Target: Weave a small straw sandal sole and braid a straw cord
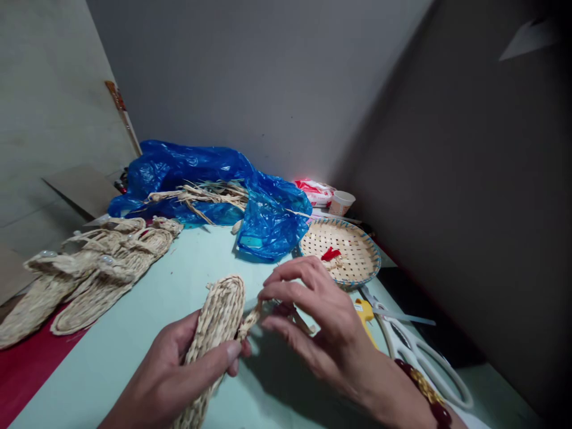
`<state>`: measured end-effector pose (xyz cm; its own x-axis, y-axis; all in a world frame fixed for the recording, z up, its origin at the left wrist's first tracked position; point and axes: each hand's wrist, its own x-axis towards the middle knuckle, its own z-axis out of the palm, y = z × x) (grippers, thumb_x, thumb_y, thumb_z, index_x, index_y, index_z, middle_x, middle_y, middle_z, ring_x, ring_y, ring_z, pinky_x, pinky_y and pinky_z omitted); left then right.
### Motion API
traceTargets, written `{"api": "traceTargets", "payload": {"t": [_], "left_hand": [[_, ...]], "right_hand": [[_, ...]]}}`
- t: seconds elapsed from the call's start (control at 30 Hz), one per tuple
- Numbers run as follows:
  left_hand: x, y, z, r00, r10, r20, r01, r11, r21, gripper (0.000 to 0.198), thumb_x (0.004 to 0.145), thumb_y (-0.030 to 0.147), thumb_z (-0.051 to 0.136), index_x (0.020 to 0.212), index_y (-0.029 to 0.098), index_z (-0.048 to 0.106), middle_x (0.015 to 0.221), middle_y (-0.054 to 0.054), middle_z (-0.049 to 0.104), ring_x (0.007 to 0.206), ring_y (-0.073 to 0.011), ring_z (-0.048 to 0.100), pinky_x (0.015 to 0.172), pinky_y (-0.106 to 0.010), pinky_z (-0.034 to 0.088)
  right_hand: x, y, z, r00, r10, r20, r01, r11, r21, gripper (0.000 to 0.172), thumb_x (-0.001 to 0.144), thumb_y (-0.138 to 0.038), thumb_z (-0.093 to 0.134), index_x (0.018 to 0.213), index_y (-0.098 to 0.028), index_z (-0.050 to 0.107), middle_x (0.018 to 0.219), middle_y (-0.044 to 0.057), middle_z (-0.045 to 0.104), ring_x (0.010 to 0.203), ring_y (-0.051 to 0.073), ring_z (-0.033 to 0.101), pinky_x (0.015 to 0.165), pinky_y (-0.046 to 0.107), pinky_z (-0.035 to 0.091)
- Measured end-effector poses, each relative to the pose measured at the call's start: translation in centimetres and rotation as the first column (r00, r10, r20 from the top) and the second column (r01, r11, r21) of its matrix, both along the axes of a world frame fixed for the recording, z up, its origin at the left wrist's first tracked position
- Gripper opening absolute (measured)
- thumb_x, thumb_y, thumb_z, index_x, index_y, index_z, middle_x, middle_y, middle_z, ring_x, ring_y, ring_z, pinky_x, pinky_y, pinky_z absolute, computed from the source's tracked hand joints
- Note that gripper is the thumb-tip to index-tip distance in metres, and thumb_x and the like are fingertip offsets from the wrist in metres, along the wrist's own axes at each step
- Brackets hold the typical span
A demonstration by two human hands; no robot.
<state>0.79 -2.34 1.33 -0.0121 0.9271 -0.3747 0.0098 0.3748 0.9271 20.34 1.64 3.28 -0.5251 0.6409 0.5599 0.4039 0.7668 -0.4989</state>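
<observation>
Fronting a grey wall (268, 71), green tabletop (147, 304)

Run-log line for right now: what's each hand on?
left hand: gripping woven sole; right hand: at braided strip beside sole; nearby: shallow woven basket beyond right hand

Grey wall (268, 71) behind a pale green tabletop (196, 256); paler wall (49, 89) at left; dark, shadowed wall (469, 149) at right

2 hands (176, 366) (324, 322) | 1 woven sole (220, 313) | 1 basket (353, 238) | 1 cup (341, 205) | sandals (105, 292) (overlapping, count unclear)
</observation>
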Motion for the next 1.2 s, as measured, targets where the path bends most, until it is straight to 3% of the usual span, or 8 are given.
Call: {"api": "traceTargets", "payload": {"t": [0.2,0.43,0.67,0.83,0.93,1.07,1.2], "left_hand": [[0.2,-0.1,0.1,0.996,-0.016,-0.083,0.019,0.999,0.031,0.026,0.064,0.047,0.074,0.067,0.022,0.069,0.059,-0.001,0.067,0.061,-0.0185,0.056,0.058,-0.026,0.044],[-0.3,-0.2,-0.3,0.997,-0.064,0.046,0.065,0.998,-0.017,0.031,0.064,0.049,0.080,0.076,0.021,0.071,0.064,-0.001,0.072,0.065,-0.0179,0.061,0.060,-0.024,0.045],[-0.5,0.0,-0.7,0.997,-0.002,0.071,0.005,0.999,-0.042,0.032,0.059,0.049,0.084,0.078,0.025,0.074,0.064,0.001,0.074,0.066,-0.0169,0.064,0.061,-0.022,0.047],[-0.4,0.1,-0.3,1.000,0.021,0.021,-0.021,1.000,-0.006,0.035,0.055,0.053,0.084,0.073,0.025,0.075,0.057,0.001,0.070,0.060,-0.0161,0.061,0.058,-0.021,0.048],[-0.4,0.2,-0.2,1.000,-0.015,0.024,0.015,1.000,0.000,0.030,0.057,0.048,0.085,0.071,0.024,0.075,0.063,-0.001,0.074,0.063,-0.0169,0.064,0.059,-0.021,0.049],[-0.5,0.2,0.1,0.997,-0.065,0.048,0.066,0.998,-0.017,0.026,0.058,0.044,0.084,0.072,0.024,0.075,0.067,-0.002,0.076,0.066,-0.0187,0.065,0.059,-0.022,0.049],[-0.4,0.2,0.5,0.989,-0.122,0.090,0.124,0.992,-0.018,0.022,0.063,0.044,0.082,0.069,0.024,0.075,0.065,-0.001,0.074,0.065,-0.0168,0.063,0.059,-0.021,0.048]], "right_hand": [[-0.5,-0.6,-0.2,0.998,0.047,0.051,-0.050,0.997,0.058,0.014,0.091,-0.009,0.055,0.096,-0.016,0.065,0.094,0.006,0.061,0.089,0.019,0.051,0.079,0.035,0.042],[-0.5,-0.7,-0.4,0.996,0.071,-0.058,-0.072,0.997,-0.023,0.013,0.092,-0.011,0.054,0.097,-0.012,0.066,0.092,0.010,0.062,0.084,0.017,0.055,0.074,0.031,0.048],[-0.5,-0.6,-0.5,0.979,0.150,-0.139,-0.146,0.989,0.034,0.017,0.086,0.000,0.054,0.099,-0.006,0.062,0.099,0.015,0.063,0.094,0.018,0.058,0.083,0.029,0.051],[-0.2,-0.5,-0.7,0.968,0.046,-0.247,-0.048,0.999,-0.002,0.022,0.084,-0.002,0.057,0.104,-0.012,0.058,0.105,0.010,0.062,0.102,0.018,0.058,0.089,0.032,0.050],[0.2,-0.3,-0.7,0.985,0.039,-0.170,-0.032,0.998,0.046,0.029,0.086,-0.006,0.059,0.113,-0.015,0.056,0.112,0.009,0.061,0.107,0.019,0.055,0.094,0.035,0.046],[0.6,0.1,-0.4,0.989,0.125,0.073,-0.131,0.988,0.076,0.026,0.091,-0.010,0.054,0.116,-0.019,0.057,0.116,0.007,0.061,0.109,0.019,0.054,0.104,0.042,0.036],[0.8,0.5,-0.3,0.973,0.174,0.152,-0.189,0.978,0.087,0.024,0.095,-0.010,0.048,0.114,-0.019,0.059,0.110,0.005,0.063,0.103,0.015,0.056,0.111,0.043,0.026]]}}
